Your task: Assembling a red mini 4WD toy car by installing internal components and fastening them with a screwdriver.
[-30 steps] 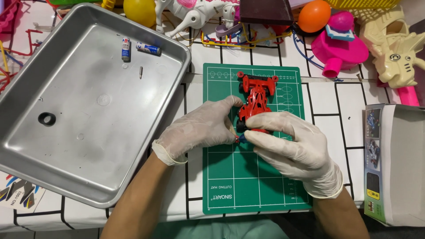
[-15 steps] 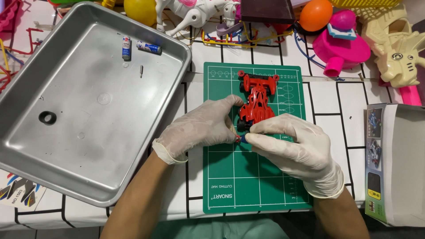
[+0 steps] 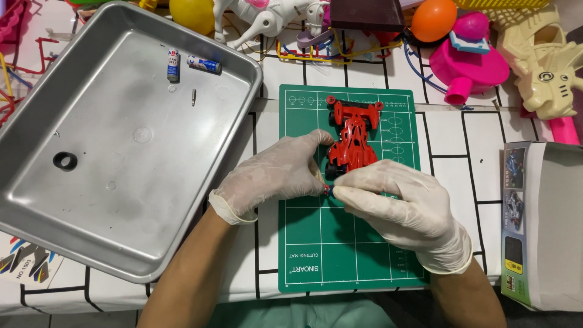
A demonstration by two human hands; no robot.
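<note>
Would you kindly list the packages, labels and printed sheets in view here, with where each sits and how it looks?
Cardboard box: right edge of the table, rectangular, white, with a green side panel showing small car pictures.
Sticker sheet: bottom left, partly under the metal tray, white with colourful decals.
Two batteries: tray's far end, small cylinders with blue and white labels.

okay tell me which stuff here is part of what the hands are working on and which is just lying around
In use: red toy car, left hand, right hand, green cutting mat.

Lying about: metal tray with two batteries, a screw and a black ring; toy horse; orange ball; cardboard box.
</note>
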